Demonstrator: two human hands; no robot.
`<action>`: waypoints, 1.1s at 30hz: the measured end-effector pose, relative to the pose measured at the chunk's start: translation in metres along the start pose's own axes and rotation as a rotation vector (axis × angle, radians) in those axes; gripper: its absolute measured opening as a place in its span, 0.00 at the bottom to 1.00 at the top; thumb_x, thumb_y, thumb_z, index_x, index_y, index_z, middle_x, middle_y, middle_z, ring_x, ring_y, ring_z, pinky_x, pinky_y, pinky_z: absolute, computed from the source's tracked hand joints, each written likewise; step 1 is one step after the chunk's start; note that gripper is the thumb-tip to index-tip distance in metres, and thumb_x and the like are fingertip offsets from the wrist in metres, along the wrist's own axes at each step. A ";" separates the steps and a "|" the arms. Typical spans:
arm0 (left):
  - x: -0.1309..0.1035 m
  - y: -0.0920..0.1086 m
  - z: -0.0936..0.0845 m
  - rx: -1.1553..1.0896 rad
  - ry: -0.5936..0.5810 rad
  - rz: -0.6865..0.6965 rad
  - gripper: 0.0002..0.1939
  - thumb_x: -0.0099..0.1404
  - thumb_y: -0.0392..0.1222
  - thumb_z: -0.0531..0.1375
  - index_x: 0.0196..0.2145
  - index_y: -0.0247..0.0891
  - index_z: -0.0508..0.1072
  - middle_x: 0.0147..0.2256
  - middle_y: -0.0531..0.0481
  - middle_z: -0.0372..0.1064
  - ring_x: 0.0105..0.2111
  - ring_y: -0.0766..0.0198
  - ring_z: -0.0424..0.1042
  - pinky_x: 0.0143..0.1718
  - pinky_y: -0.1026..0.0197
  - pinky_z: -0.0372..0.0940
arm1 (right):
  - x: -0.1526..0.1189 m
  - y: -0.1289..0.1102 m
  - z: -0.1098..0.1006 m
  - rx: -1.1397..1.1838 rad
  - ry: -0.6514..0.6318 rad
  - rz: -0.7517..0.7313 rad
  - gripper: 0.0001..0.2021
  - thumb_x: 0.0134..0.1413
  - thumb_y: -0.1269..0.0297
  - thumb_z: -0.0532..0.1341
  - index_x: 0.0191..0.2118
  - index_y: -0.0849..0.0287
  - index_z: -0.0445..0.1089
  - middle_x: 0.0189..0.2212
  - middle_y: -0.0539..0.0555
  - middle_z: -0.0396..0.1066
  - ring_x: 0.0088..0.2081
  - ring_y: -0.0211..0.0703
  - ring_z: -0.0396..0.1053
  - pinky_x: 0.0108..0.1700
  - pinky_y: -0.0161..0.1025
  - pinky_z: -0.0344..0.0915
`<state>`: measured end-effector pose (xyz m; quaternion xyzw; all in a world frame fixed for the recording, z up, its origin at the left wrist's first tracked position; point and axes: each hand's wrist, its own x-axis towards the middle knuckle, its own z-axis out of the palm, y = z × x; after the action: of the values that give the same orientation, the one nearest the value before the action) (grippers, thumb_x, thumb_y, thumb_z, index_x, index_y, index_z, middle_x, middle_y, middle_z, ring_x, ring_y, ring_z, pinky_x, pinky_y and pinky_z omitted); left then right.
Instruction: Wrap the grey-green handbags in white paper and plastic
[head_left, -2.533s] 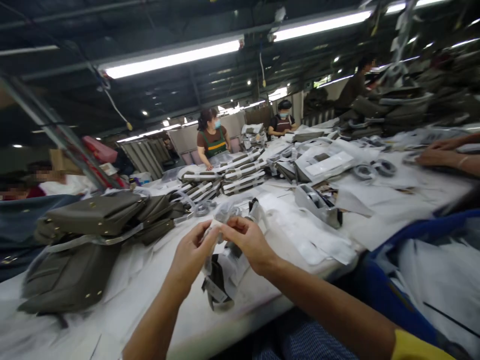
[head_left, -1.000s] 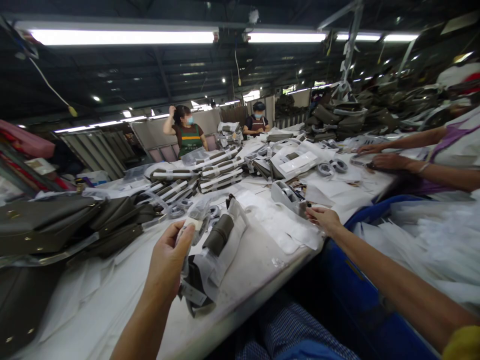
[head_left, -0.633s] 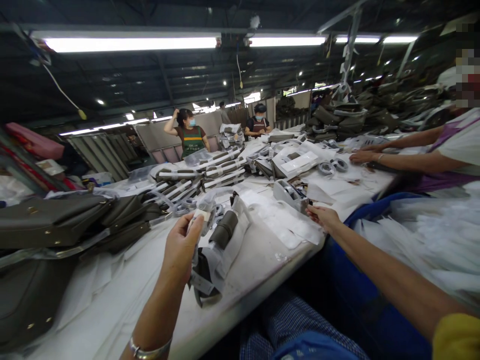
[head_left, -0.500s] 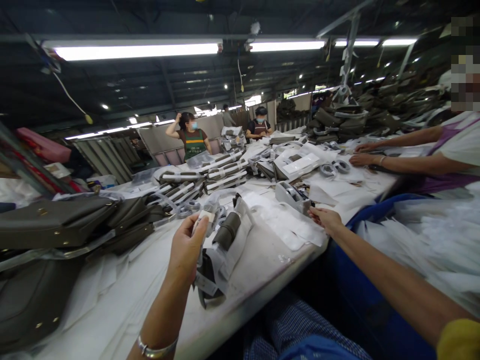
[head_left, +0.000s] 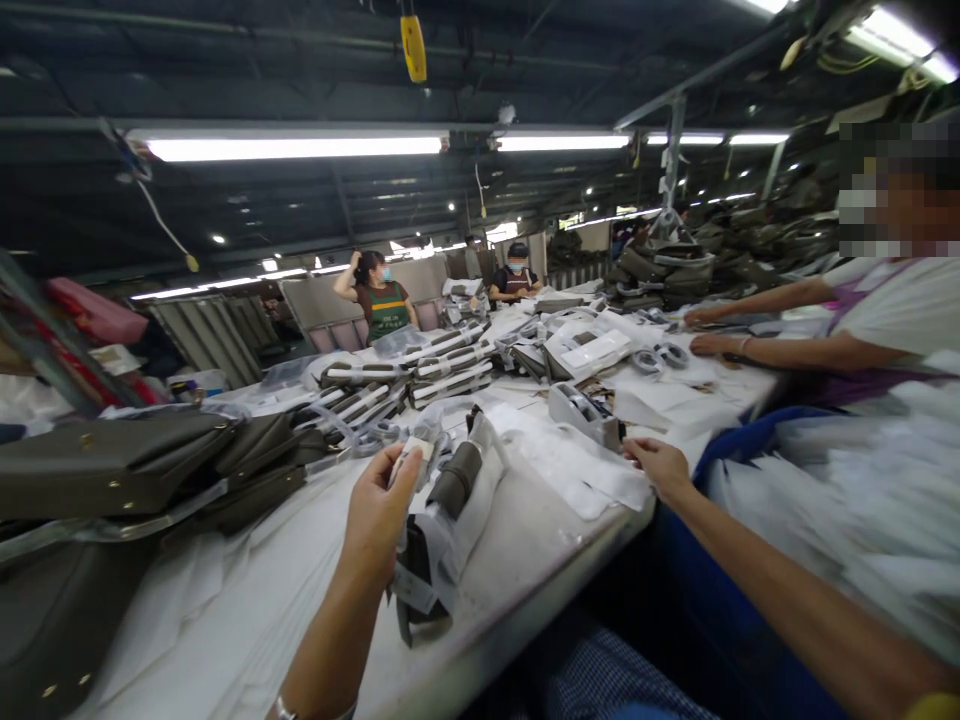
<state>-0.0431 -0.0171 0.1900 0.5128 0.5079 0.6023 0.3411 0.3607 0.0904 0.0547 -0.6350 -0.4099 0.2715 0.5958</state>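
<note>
My left hand (head_left: 379, 505) is closed, its thumb pressing on a small whitish piece (head_left: 414, 455) at the upper end of a dark olive bag strap (head_left: 456, 478). The strap is folded into a bundle with thin white wrapping (head_left: 484, 495) around it, and its lower end hangs over the table. A grey tape dispenser (head_left: 581, 412) stands to the right, beyond the bundle. At the front end of that dispenser my right hand (head_left: 664, 465) has its fingertips pinched together; what is between them is too small to make out.
Dark bags (head_left: 112, 460) are piled at the left on white sheets (head_left: 202, 600). Wrapped bag parts (head_left: 450, 365) lie stacked mid-table. A blue bin (head_left: 682, 580) with white wrapping stands at the right, near a co-worker's arms (head_left: 795, 350). Two other people are farther back.
The view has tilted up slightly, so the table sits lower in the picture. Both hands keep nearly the same places, the left by the strap and the right at the dispenser.
</note>
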 end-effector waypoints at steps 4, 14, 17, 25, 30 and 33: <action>0.002 -0.001 0.002 0.024 0.000 0.027 0.21 0.60 0.58 0.64 0.40 0.37 0.74 0.31 0.53 0.70 0.30 0.64 0.66 0.33 0.64 0.61 | -0.039 -0.047 0.022 0.073 -0.192 -0.136 0.20 0.43 0.46 0.70 0.33 0.60 0.78 0.30 0.57 0.78 0.30 0.43 0.73 0.31 0.36 0.69; -0.005 0.003 0.014 0.158 0.076 0.151 0.16 0.61 0.52 0.62 0.39 0.37 0.75 0.33 0.49 0.72 0.34 0.61 0.69 0.37 0.61 0.63 | -0.159 -0.175 0.104 0.386 -0.827 -0.336 0.16 0.50 0.49 0.69 0.33 0.59 0.78 0.27 0.54 0.76 0.28 0.41 0.71 0.32 0.38 0.69; -0.006 0.005 0.017 0.190 0.085 0.187 0.14 0.61 0.50 0.62 0.38 0.37 0.75 0.34 0.49 0.73 0.36 0.60 0.70 0.39 0.60 0.64 | -0.165 -0.182 0.132 0.410 -0.854 -0.310 0.16 0.49 0.49 0.69 0.33 0.59 0.78 0.26 0.53 0.76 0.28 0.41 0.71 0.32 0.37 0.68; -0.003 -0.004 0.006 0.288 0.025 0.193 0.20 0.59 0.59 0.63 0.40 0.41 0.76 0.38 0.48 0.77 0.40 0.52 0.74 0.43 0.55 0.67 | -0.165 -0.186 0.153 0.389 -0.829 -0.198 0.19 0.47 0.46 0.69 0.25 0.59 0.75 0.19 0.49 0.71 0.21 0.37 0.65 0.25 0.35 0.61; 0.012 -0.024 -0.001 0.249 -0.005 0.131 0.27 0.54 0.64 0.65 0.44 0.44 0.76 0.44 0.48 0.77 0.49 0.45 0.73 0.50 0.52 0.67 | -0.162 -0.175 0.163 0.407 -0.774 -0.209 0.20 0.44 0.45 0.70 0.22 0.59 0.72 0.19 0.48 0.70 0.21 0.35 0.64 0.25 0.33 0.59; 0.012 -0.026 -0.003 0.182 0.006 0.109 0.30 0.54 0.67 0.63 0.45 0.44 0.76 0.48 0.48 0.76 0.53 0.46 0.71 0.54 0.53 0.66 | -0.164 -0.171 0.166 0.341 -0.670 -0.289 0.20 0.46 0.46 0.69 0.23 0.60 0.71 0.18 0.48 0.69 0.21 0.34 0.63 0.24 0.32 0.55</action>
<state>-0.0516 0.0001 0.1681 0.5668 0.5330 0.5726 0.2585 0.1039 0.0323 0.1754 -0.3392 -0.6154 0.4411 0.5582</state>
